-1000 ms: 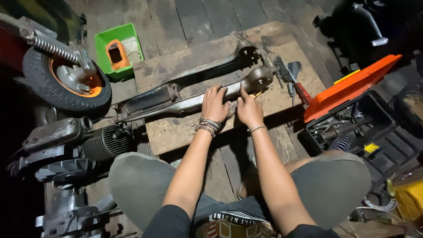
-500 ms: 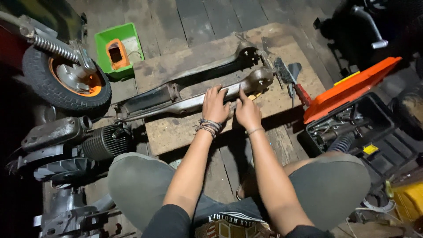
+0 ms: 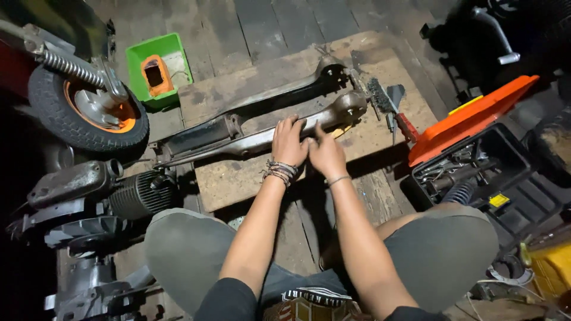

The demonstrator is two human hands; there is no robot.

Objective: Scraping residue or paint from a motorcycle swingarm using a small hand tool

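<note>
Where both hands met on the metal swing arm (image 3: pixel 262 139) — long axis left-to-right — left hand (image 3: pixel 289 142) fingers spread flat on it; right hand (image 3: pixel 325 156) fingers extended, pressing alongside.

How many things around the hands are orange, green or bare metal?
Orange: 2, toolbox lid and wheel hub
Green: 1, tray
Bare metal: 2, arm under both hands, second arm behind it
Total: 5
</note>
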